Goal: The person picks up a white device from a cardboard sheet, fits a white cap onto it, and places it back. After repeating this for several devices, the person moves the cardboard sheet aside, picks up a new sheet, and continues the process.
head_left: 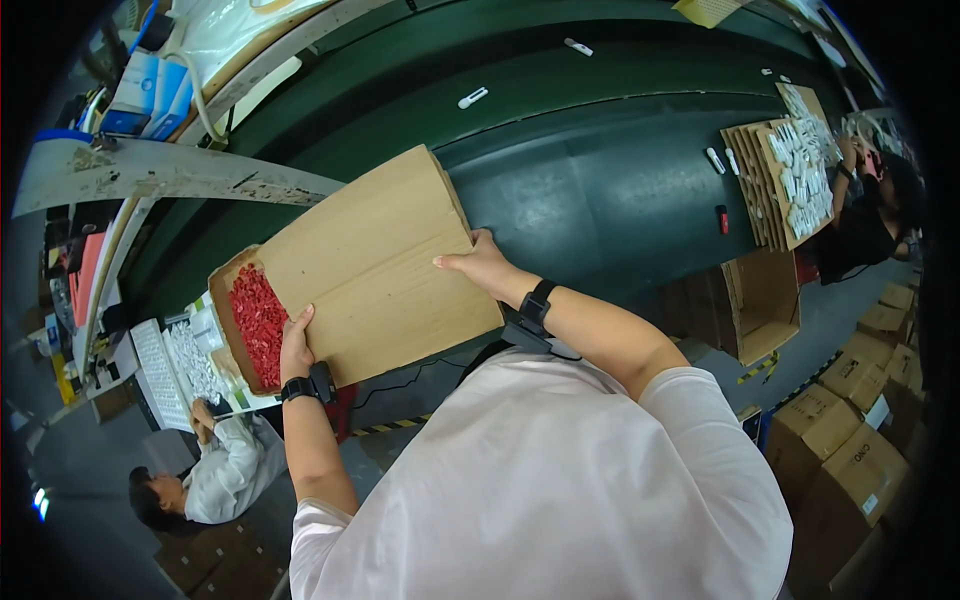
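Observation:
A large flat piece of brown cardboard (375, 262) lies tilted in front of me, with a crease across it and a thicker edge on its right. My right hand (480, 265) grips that right edge, thumb on top and fingers around the side. At the near left edge, my left hand (296, 347) holds the same cardboard, its thumb on the upper face and its other fingers mostly hidden. Just left of it, partly covered by the cardboard, sits a shallow cardboard box (222, 290) full of small red plastic parts (258, 318).
A dark green conveyor belt (560, 200) runs behind, carrying several small white devices (473, 97) and a red one (723, 220). Stacked cardboard trays (757, 185) of white devices stand right, beside a person (870, 225). Another person (235, 465) works at left. Cartons (850, 450) fill the lower right.

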`<state>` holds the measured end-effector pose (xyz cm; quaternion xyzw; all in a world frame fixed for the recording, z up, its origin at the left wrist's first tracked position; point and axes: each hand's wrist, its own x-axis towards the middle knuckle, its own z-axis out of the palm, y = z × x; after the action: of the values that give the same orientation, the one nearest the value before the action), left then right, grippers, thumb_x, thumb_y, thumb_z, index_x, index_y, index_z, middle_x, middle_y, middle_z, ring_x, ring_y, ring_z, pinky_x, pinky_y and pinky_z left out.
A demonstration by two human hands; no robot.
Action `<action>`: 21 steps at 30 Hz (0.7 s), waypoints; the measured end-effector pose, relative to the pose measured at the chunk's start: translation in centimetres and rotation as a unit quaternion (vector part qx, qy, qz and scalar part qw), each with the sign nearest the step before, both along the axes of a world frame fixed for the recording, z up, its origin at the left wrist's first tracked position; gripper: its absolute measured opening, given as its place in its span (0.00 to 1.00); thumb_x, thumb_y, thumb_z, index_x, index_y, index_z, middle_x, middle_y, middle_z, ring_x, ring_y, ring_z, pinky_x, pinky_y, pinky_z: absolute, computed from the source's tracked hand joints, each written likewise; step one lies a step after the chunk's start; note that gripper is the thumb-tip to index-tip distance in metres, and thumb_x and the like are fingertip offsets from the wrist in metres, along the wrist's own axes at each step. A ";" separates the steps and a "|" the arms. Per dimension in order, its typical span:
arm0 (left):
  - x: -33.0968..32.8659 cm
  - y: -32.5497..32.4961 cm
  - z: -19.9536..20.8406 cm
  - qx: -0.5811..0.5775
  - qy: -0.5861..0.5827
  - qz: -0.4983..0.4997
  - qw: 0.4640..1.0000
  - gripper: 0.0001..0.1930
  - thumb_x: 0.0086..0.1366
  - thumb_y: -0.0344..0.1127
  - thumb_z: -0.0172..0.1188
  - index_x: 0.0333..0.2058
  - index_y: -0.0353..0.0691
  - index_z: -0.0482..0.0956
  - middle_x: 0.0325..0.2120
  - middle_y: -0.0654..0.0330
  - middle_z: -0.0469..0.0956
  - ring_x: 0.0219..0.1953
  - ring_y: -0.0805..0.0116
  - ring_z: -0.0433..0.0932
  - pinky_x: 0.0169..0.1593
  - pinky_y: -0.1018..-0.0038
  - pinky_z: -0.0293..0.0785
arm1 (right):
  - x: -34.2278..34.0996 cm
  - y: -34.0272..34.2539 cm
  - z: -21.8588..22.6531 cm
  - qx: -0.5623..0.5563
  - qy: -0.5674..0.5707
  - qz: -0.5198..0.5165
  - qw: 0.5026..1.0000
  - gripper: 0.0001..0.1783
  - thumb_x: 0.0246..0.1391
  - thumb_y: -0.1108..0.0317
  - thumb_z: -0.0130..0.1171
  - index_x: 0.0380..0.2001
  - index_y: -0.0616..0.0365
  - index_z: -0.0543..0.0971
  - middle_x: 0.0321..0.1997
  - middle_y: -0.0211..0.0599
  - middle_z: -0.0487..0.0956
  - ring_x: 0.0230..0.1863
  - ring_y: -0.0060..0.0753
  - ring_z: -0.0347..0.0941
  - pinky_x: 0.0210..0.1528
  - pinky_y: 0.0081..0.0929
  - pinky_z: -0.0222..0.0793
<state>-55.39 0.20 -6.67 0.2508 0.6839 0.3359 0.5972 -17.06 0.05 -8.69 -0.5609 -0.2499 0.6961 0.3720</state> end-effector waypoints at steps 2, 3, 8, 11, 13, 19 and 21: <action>0.0 0.5 -0.5 -0.007 -0.012 0.002 1.000 0.32 0.58 0.37 0.64 0.58 0.32 0.64 0.52 0.51 0.73 0.52 0.56 0.73 0.56 0.63 0.68 | 0.0 0.7 -1.2 0.005 -0.056 0.012 0.998 0.47 0.39 0.60 0.73 0.54 0.75 0.57 0.52 0.55 0.67 0.54 0.44 0.68 0.55 0.33 0.67; -0.1 0.8 -0.8 -0.010 -0.018 0.003 1.000 0.32 0.58 0.37 0.65 0.58 0.32 0.64 0.52 0.51 0.72 0.52 0.56 0.73 0.56 0.64 0.68 | -0.1 1.1 -2.0 0.011 -0.111 0.027 0.993 0.48 0.37 0.58 0.74 0.54 0.74 0.58 0.52 0.55 0.67 0.54 0.45 0.68 0.55 0.35 0.67; 0.1 1.4 -2.3 0.016 -0.008 0.000 1.000 0.31 0.59 0.36 0.64 0.58 0.32 0.64 0.52 0.51 0.72 0.51 0.57 0.73 0.56 0.64 0.69 | -0.4 1.7 -4.0 -0.001 -0.247 0.077 0.966 0.53 0.30 0.50 0.76 0.55 0.71 0.62 0.55 0.57 0.65 0.57 0.52 0.64 0.59 0.40 0.63; 1.1 2.0 -1.1 0.072 0.084 -0.050 0.993 0.30 0.59 0.34 0.65 0.57 0.30 0.64 0.52 0.50 0.72 0.52 0.60 0.72 0.56 0.66 0.68 | 0.3 2.0 -2.4 -0.020 -0.259 0.088 0.962 0.58 0.28 0.46 0.76 0.59 0.68 0.60 0.59 0.59 0.61 0.62 0.56 0.57 0.62 0.42 0.58; 0.4 2.5 -1.2 0.121 0.196 -0.110 0.967 0.30 0.58 0.33 0.66 0.56 0.27 0.64 0.52 0.49 0.71 0.52 0.61 0.72 0.56 0.67 0.68 | 0.5 2.1 -1.6 -0.017 -0.253 0.084 0.964 0.59 0.29 0.45 0.75 0.60 0.67 0.59 0.60 0.58 0.59 0.64 0.57 0.53 0.63 0.42 0.56; 3.0 1.9 -0.5 0.172 0.675 -0.138 0.704 0.33 0.55 0.33 0.66 0.56 0.25 0.62 0.53 0.42 0.69 0.55 0.47 0.67 0.60 0.59 0.62 | 3.1 2.3 0.8 0.054 -0.269 0.135 0.952 0.58 0.33 0.42 0.72 0.61 0.64 0.57 0.64 0.57 0.55 0.65 0.58 0.50 0.66 0.45 0.51; 6.1 2.0 1.7 0.231 0.661 -0.139 0.700 0.33 0.55 0.32 0.65 0.57 0.27 0.62 0.53 0.42 0.68 0.56 0.45 0.66 0.61 0.58 0.60 | 4.8 2.5 1.9 0.095 -0.265 0.143 0.949 0.55 0.38 0.43 0.70 0.62 0.63 0.57 0.65 0.55 0.54 0.65 0.59 0.50 0.66 0.46 0.50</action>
<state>-49.28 2.17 -4.98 0.6303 0.7614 0.1445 -0.0454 -12.31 2.55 -6.79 -0.6460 -0.4817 0.5412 0.2403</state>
